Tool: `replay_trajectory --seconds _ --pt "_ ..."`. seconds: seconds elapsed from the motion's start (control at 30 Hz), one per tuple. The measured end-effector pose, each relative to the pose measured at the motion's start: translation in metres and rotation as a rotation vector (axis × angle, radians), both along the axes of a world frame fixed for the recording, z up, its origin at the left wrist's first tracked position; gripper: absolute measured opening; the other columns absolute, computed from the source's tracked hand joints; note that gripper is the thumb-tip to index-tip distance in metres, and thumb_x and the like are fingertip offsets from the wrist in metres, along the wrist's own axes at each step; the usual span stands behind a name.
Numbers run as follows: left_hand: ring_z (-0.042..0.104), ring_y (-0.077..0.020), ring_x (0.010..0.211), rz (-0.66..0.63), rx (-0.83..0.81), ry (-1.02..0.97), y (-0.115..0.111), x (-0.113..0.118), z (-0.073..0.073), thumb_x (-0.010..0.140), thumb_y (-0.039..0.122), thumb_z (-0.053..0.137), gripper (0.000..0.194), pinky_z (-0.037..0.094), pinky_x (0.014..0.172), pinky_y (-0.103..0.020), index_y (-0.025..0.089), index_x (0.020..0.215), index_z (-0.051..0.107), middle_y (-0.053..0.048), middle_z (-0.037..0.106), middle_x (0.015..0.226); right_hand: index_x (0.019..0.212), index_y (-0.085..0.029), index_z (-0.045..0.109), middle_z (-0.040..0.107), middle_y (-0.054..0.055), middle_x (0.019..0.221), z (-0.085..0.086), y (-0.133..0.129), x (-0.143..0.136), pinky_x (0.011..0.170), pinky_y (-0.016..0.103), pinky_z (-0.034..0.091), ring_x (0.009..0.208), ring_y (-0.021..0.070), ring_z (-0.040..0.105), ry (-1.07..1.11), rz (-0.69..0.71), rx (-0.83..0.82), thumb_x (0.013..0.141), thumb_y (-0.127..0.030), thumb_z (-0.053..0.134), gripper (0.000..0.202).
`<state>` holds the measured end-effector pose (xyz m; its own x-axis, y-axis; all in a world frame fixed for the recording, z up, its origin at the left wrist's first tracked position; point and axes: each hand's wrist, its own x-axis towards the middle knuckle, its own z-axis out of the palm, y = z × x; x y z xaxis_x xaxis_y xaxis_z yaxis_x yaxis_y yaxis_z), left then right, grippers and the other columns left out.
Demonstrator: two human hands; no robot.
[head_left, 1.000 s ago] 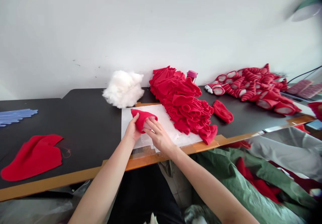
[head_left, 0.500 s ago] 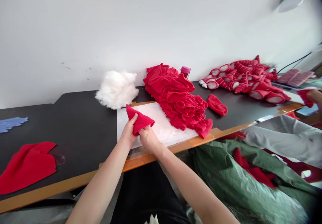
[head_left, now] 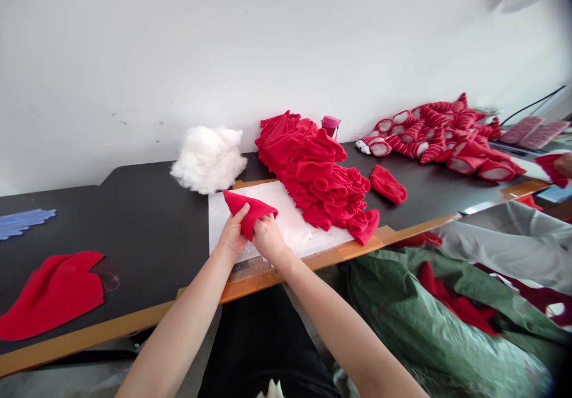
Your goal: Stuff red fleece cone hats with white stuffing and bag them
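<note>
My left hand [head_left: 234, 231] is closed around a pointed red cloth cone [head_left: 246, 205], thumb on top, with the tip toward the back left. At the cone's open end is my right hand [head_left: 269, 237], its bent fingers reaching into the opening. Those fingertips are hidden by the cloth, so what they hold cannot be seen. Both hands are over a white sheet [head_left: 286, 198] near the table's front edge. Behind them sits a fluffy clump of white stuffing [head_left: 208, 159]. To their right lies a big heap of red cloth pieces [head_left: 313, 168].
One red piece [head_left: 388, 184] lies apart from the heap. Striped red stuffed pieces [head_left: 429, 130] pile up farther right, near another person's hand [head_left: 563, 164]. At left are red cloth [head_left: 58, 294] and blue strips [head_left: 27, 222]. A green sack [head_left: 393, 302] stands below the table edge.
The red cone has dipped slightly, its tip lower than before. My right hand has shifted a little to the right, fingers still in the opening. The view has moved slightly.
</note>
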<state>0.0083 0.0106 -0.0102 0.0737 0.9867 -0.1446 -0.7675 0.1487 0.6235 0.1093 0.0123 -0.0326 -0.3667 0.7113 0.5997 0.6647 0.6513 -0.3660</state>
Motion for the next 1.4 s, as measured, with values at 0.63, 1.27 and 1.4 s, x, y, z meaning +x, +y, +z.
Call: replay_trajectory --seconds 0.63,1.27,1.4 --pt "0.069 -0.0185 0.070 0.074 -0.077 -0.145 0.001 -0.007 0.016 0.092 0.030 0.059 0.022 0.056 0.070 -0.028 0.009 0.091 0.066 -0.010 0.073 0.083 0.124 -0.015 0.060 0.060 0.017 0.120 0.001 -0.031 0.011 0.098 0.048 0.050 0.114 0.0274 0.054 0.206 0.112 0.188 0.088 -0.002 0.036 0.044" --pt "0.069 -0.0215 0.090 0.170 0.178 0.051 0.001 0.001 0.005 0.068 0.026 0.085 0.038 0.052 0.087 -0.034 0.015 0.100 0.066 -0.007 0.073 0.098 0.110 -0.019 0.063 0.067 0.009 0.116 0.026 -0.028 0.001 0.098 0.044 0.052 0.109 0.0249 0.063 1.350 0.143 -0.553 0.083 -0.043 0.063 0.036" --pt "0.069 -0.0224 0.093 0.074 0.199 0.090 -0.005 0.005 0.005 0.063 0.027 0.088 0.040 0.051 0.090 -0.034 0.016 0.096 0.068 -0.007 0.073 0.096 0.113 -0.020 0.065 0.069 0.008 0.116 0.030 -0.031 -0.006 0.100 0.040 0.051 0.112 0.0253 0.063 1.320 0.188 -0.532 0.079 -0.040 0.071 0.039"
